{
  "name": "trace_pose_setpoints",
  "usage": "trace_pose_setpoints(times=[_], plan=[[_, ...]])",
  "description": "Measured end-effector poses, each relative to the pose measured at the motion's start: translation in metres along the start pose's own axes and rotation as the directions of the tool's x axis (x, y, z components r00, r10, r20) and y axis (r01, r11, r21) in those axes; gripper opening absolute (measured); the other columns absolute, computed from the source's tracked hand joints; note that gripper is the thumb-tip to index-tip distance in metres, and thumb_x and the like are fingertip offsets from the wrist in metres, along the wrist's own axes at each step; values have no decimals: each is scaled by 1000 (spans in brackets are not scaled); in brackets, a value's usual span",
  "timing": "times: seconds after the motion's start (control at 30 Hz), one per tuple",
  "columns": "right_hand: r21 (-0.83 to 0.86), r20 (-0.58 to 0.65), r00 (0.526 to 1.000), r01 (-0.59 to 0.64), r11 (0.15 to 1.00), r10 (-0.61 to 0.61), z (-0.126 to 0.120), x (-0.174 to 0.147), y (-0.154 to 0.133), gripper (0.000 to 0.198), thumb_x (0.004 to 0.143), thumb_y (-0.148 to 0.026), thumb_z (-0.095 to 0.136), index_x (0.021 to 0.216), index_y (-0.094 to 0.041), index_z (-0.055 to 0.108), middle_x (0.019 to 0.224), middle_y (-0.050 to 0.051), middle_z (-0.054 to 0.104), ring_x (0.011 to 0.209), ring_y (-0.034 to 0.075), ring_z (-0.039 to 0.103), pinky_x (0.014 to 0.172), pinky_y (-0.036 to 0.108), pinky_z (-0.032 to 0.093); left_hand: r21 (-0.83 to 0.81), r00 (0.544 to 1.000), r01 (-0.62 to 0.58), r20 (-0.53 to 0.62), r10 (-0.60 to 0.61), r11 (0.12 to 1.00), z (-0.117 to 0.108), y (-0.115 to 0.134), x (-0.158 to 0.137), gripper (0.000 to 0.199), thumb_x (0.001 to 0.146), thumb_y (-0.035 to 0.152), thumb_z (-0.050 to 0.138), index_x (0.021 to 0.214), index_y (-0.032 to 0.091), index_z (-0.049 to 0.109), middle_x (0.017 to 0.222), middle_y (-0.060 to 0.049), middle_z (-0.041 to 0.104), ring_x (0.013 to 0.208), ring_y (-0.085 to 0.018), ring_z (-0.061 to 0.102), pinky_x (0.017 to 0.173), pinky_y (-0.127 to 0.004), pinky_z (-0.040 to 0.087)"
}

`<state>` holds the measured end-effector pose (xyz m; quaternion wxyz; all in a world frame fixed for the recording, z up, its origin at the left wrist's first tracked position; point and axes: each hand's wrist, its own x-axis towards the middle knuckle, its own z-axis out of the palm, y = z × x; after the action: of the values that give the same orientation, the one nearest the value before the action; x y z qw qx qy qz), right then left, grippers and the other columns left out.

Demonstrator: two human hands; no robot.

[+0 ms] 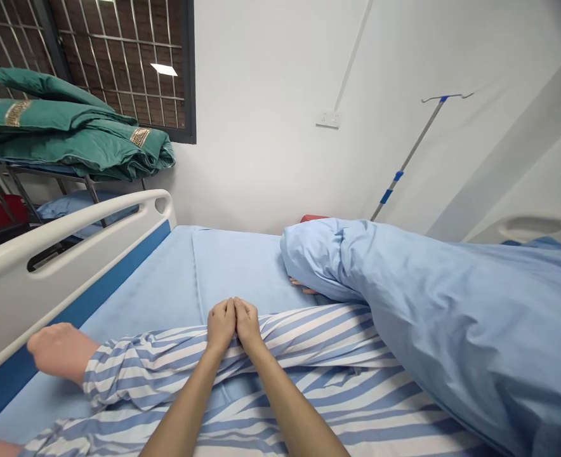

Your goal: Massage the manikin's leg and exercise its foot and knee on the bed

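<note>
Both my hands rest side by side on the far leg (309,327) of a figure lying on the bed, around the knee. The leg is in blue-and-white striped pyjama trousers. My left hand (222,324) and my right hand (247,322) touch each other at the thumb side, their fingers curled over the leg's far side, where the fingertips are hidden. A bare foot (64,351) sticks out of the trouser cuff at the left. The near leg (247,422) lies below my forearms. I cannot tell whether the figure is a person or a manikin.
A light blue quilt (433,304) is folded back over the figure on the right, with fingertips (303,285) showing beneath it. A white bed end board (104,222) stands at the left. Green bedding (71,130) lies piled behind it. A drip pole (414,155) leans by the wall.
</note>
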<state>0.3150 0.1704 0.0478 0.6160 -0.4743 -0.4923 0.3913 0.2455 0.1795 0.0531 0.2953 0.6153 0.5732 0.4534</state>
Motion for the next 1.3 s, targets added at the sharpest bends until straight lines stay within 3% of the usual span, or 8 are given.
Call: trace_pose_setpoints(times=[0.17,0.3,0.43,0.57,0.73,1.1,1.3], plan=[[-109,70,998,11,994,-3,-6,7,-6,38,80,-44,41,52,-18,39,49,-5,35,49,9,32,49,23,29,-22,999,-44,-4,44,999,-2,0,-11,41,84,39,30,55,17,50,55,0,53,55,-10,41,54,-23,24],[-283,134,989,94,954,-58,-19,25,-38,43,81,-44,40,46,-19,36,44,-5,34,46,9,33,48,23,27,51,998,-54,-33,56,997,0,1,-18,42,84,39,31,49,17,43,47,2,42,51,-10,34,53,-24,19],[-345,137,980,183,920,-143,-34,43,-62,43,82,-44,39,47,-19,36,44,-5,34,47,9,33,49,23,27,167,996,-31,-76,44,986,5,6,-30,42,84,38,32,49,18,43,46,2,42,49,-10,32,53,-25,16],[-418,91,987,160,894,-134,-49,36,-40,42,83,-44,39,48,-19,34,45,-6,31,47,9,31,48,23,24,304,992,-32,-103,66,952,10,10,-41,40,85,34,33,51,18,46,47,1,47,49,-10,34,54,-26,15],[-436,16,988,145,888,-154,-58,9,-4,41,85,-42,36,51,-20,29,49,-6,28,49,9,28,49,23,22,353,992,-62,-79,96,933,11,12,-44,40,85,32,34,50,18,44,47,1,48,49,-9,34,55,-26,16],[-404,55,984,177,897,-170,-56,-14,-13,40,87,-37,34,52,-18,32,48,-6,31,49,9,30,49,24,21,377,997,-72,-6,80,924,9,15,-44,39,85,36,31,53,18,44,49,2,45,51,-9,34,55,-24,18],[-356,78,984,179,917,-162,-60,-22,-14,39,87,-36,36,52,-18,33,48,-5,32,49,9,31,49,23,21,308,989,-106,132,68,946,6,22,-25,40,82,38,34,50,17,43,48,3,41,52,-10,36,54,-24,20]])
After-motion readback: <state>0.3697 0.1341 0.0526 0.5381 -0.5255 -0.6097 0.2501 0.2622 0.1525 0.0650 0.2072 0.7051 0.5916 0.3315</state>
